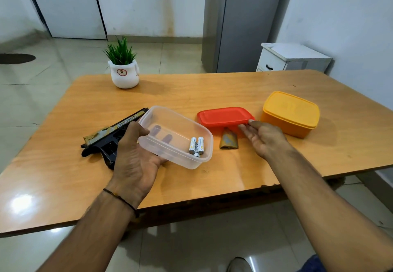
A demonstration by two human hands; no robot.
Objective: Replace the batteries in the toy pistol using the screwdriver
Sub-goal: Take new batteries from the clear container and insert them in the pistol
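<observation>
— Lying where, that toy pistol (110, 137)?

— On its side at the left of the wooden table (234, 176), partly hidden behind the left hand (134, 161).

— And the batteries (196, 146)?

— White ones, bunched in the near right corner of a clear plastic container (176, 123). The left hand grips that container's left end, thumb over the rim, fingers underneath.

— The right hand (263, 137)?

— Relaxed, fingers straight, fingertips touching the near right edge of a red lid (225, 116). A small camouflage-patterned piece (228, 142) lies just near of that lid.

— Beyond those?

— A lidded yellow container (291, 114) to the right, and a potted plant (123, 67) at the far left edge.
</observation>
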